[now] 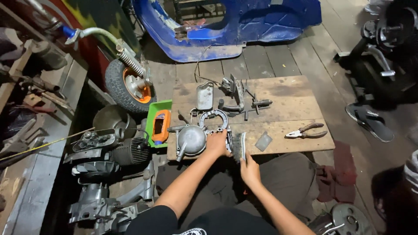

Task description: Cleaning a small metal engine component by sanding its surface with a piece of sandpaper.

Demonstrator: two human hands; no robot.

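Both my hands are at the near edge of the wooden board (287, 93) that lies on the plank floor. My left hand (216, 143) rests on a round grey metal engine cover (191, 140), fingers curled over its right rim and steadying it against the board. My right hand (250, 170) is clenched around the handle of a wire brush (240, 146), whose bristled head stands upright just right of the left hand, touching or nearly touching the part it holds; I cannot tell which.

Just beyond the cover lies a curved pair of brake shoes (214, 118), and farther back a flat grey metal plate (204, 95) and a cluster of small dark levers and bolts (241, 101). To the right on the board sit a small grey square of abrasive paper (263, 141) and a pair of pliers (306, 131) with reddish handles, well apart from my hands.

Left of the board stands a green tray (152, 116) holding an orange object (161, 126), with a finned engine cylinder (128, 151) near it and a small wheel (128, 85) with an orange hub farther back. A blue scooter body panel (235, 24) lies at the far side.
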